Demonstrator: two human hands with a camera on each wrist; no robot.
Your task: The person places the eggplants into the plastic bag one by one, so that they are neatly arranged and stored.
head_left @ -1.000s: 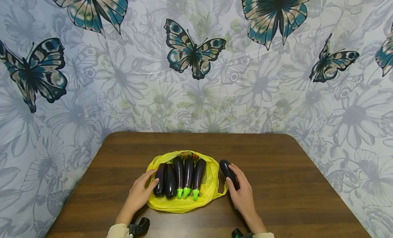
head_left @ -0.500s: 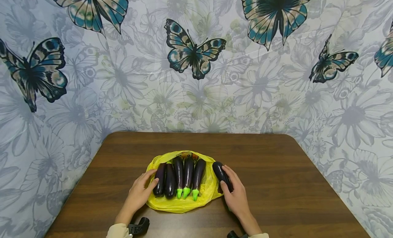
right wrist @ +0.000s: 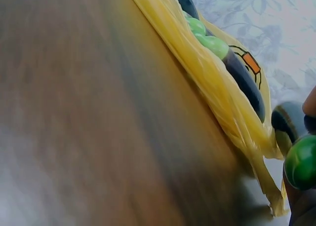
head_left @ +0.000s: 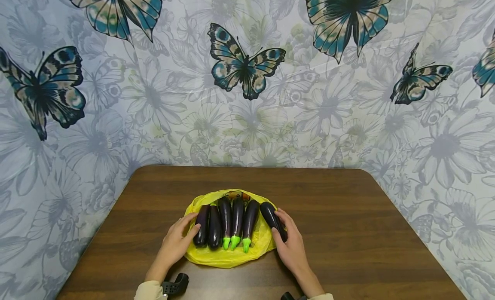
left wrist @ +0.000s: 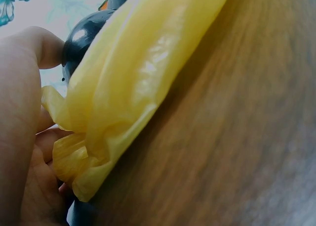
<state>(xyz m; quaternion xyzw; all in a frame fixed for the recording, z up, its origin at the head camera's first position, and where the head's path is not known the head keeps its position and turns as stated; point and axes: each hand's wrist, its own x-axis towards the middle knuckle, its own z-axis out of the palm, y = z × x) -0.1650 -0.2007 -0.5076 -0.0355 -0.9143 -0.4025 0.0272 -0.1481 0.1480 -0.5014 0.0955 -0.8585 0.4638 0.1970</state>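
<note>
A yellow plastic bag (head_left: 220, 261) lies with its mouth spread on the wooden table, and several dark purple eggplants (head_left: 214, 231) rest side by side in it. My left hand (head_left: 174, 243) holds the bag's left edge, its thumb on the leftmost eggplant (head_left: 201, 231). In the left wrist view the fingers (left wrist: 47, 144) lie at the crumpled edge of the bag (left wrist: 123, 82). My right hand (head_left: 291, 245) grips another eggplant (head_left: 271, 217) over the bag's right rim. Its green stem end (right wrist: 302, 161) shows in the right wrist view.
The brown wooden table (head_left: 359, 231) has rounded far corners. Behind it hangs a backdrop (head_left: 328, 115) printed with butterflies and flowers. Dark bands with camera mounts (head_left: 175, 285) sit on the wrists.
My right hand has moved left with its eggplant, from beside the bag to over the bag's right rim. The left hand and the other eggplants have stayed in place.
</note>
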